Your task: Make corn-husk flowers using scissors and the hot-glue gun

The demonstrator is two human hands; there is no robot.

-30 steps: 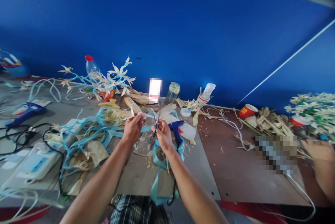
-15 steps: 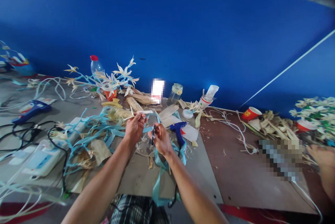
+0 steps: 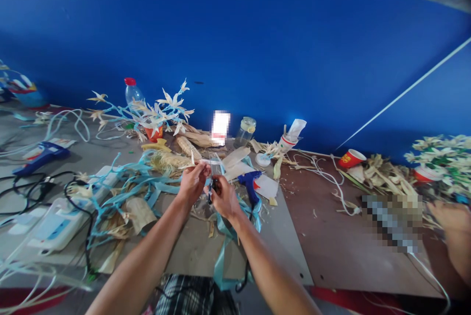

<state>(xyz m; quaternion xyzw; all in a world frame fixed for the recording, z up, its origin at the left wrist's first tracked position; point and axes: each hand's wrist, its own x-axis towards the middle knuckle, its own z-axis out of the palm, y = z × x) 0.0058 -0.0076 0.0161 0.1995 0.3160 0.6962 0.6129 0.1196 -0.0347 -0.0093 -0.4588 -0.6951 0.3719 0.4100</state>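
Note:
My left hand (image 3: 193,182) is closed in a pinch on a pale strip of corn husk (image 3: 193,157), whose end sticks up past the fingers. Dark-handled scissors (image 3: 212,188) are gripped in my right hand (image 3: 225,198), their blades pointing away from me and spread apart. The blades are close beside my left fingertips; whether they touch the strip I cannot tell. Just right of the scissors lies a blue glue gun (image 3: 250,182). Light-blue ribbon (image 3: 222,261) trails under my right wrist and over the table's front edge.
Blue-wrapped stems (image 3: 127,187) and a power strip (image 3: 59,226) with black cables lie left. Husk flowers (image 3: 162,109) stand in a red cup behind. A jar (image 3: 246,131), a tilted red cup (image 3: 352,159) and dried husks (image 3: 390,180) are further right. Another person's hand (image 3: 447,214) is at the right edge.
My two hands have come closer together. The scissor blades have spread apart, and the husk strip in my left hand is turned more upright.

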